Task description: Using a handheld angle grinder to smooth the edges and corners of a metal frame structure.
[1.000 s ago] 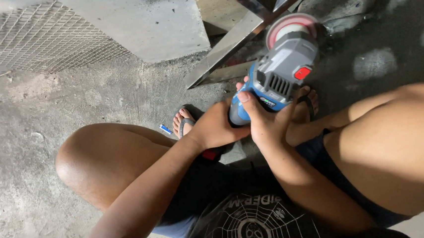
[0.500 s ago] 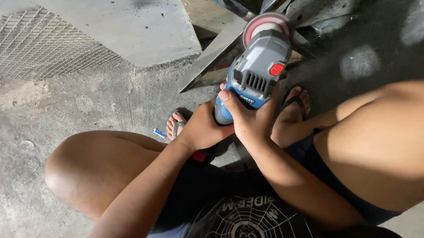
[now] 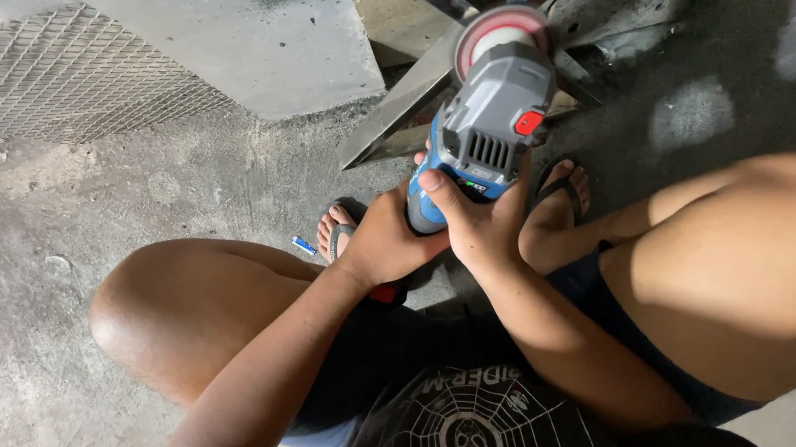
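Both hands clamp one angle grinder [image 3: 487, 127], centre-far above the feet: left hand [image 3: 382, 246] wraps the blue rear grip, right hand [image 3: 477, 224] closes around the grey body. Likely heavy, rigid, hard-shelled; best held by the body, away from the red-rimmed disc [image 3: 503, 30] meeting metal strips [image 3: 407, 98]. Small dark oblong label under the vents; red button at right.

The angle grinder [image 3: 489, 127] has a matt grey and blue plastic body. The floor [image 3: 139, 187] is rough, dusty concrete. At ten o'clock lies dull wire mesh [image 3: 63, 79]; the angle bars [image 3: 406, 103] look like bare, scuffed steel.
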